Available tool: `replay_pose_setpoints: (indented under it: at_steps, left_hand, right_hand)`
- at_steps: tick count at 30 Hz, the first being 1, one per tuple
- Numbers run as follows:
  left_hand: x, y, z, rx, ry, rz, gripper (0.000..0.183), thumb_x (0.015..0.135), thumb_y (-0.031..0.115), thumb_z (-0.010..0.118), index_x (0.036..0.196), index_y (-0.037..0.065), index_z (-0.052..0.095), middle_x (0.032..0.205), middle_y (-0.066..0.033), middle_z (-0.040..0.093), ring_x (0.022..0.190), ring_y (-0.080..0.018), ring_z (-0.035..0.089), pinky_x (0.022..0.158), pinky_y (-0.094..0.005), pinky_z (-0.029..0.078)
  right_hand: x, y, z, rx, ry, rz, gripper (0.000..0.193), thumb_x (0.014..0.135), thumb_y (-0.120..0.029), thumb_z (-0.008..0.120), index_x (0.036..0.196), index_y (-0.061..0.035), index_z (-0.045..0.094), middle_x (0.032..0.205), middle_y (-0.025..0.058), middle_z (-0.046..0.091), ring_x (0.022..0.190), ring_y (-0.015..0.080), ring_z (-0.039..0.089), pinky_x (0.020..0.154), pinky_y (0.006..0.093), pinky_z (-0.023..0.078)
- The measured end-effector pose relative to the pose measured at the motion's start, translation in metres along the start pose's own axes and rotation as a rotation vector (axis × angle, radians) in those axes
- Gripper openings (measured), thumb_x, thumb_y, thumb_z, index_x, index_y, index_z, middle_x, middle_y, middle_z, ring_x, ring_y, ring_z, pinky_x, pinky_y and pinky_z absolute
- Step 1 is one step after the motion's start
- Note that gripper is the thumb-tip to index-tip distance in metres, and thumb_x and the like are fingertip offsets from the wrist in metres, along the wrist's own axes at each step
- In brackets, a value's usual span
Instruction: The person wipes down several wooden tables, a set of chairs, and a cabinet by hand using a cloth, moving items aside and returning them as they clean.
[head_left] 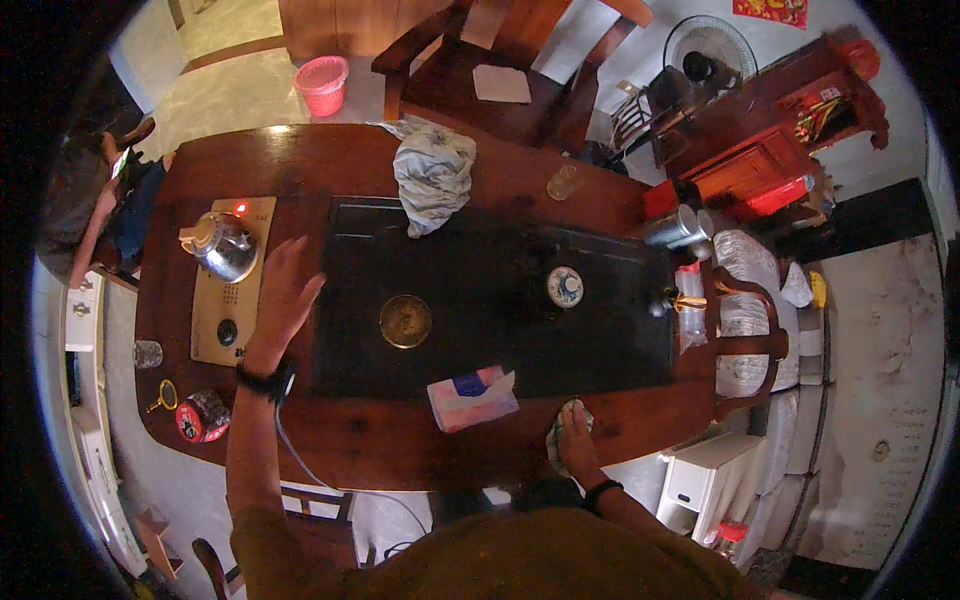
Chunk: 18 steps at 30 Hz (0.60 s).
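Observation:
My left hand reaches over the tabletop between the tan induction plate and the black tea tray, fingers stretched out and holding nothing. A shiny kettle stands on the plate, beside my fingers. Near the table's front edge, my right hand presses a crumpled, pale greenish cloth against the wood; my fingers cover most of it. Left of that hand, a pink and white tissue pack overlaps the tray's front edge. A round, brass-coloured disc and a blue and white lidded cup sit on the tray.
A grey crumpled cloth drapes over the tray's back edge. At the table's left lie a red-lidded jar, a glass and a yellow-rimmed strainer. Metal canisters stand at the right. Another person sits at far left.

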<state>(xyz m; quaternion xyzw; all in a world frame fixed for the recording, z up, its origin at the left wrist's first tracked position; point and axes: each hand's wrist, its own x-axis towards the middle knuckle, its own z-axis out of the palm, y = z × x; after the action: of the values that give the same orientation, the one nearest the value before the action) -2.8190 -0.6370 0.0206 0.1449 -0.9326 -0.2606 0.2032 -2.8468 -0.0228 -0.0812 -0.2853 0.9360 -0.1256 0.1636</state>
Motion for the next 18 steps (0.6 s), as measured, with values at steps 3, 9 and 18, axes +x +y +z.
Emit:
replay_pose_setpoints:
  at_steps: [3,9,18]
  left_hand:
    - [0.070,0.007,0.061,-0.009,-0.097,0.060,0.061,0.083,0.026,0.068,0.136,0.006,0.044,0.134,-0.0213,0.046,0.126,-0.0391,0.041,0.105,-0.0453,0.035]
    - [0.172,0.030,0.204,0.169,0.016,0.228,0.072,0.079,0.031,0.072,0.140,0.010,0.040,0.142,-0.0212,0.039,0.128,-0.0396,0.040,0.102,-0.0474,0.039]
    - [0.205,-0.055,0.284,0.190,-0.126,0.029,0.044,0.083,0.025,0.061,0.126,0.016,0.056,0.121,-0.0214,0.057,0.104,-0.0395,0.058,0.081,-0.0480,0.048]
  right_hand:
    - [0.008,-0.032,-0.034,-0.019,-0.024,0.037,0.049,0.095,-0.009,0.044,0.142,-0.0006,0.033,0.150,0.0216,0.027,0.139,0.0376,0.027,0.112,0.0437,0.030]
    - [-0.002,0.005,-0.003,-0.091,0.084,0.010,0.065,0.084,-0.015,0.063,0.142,-0.0050,0.034,0.149,0.0194,0.030,0.138,0.0386,0.029,0.111,0.0456,0.030]
    - [0.007,0.002,-0.023,0.034,0.179,0.001,0.057,0.085,-0.006,0.056,0.140,-0.0109,0.042,0.148,0.0175,0.036,0.133,0.0398,0.039,0.109,0.0488,0.034]
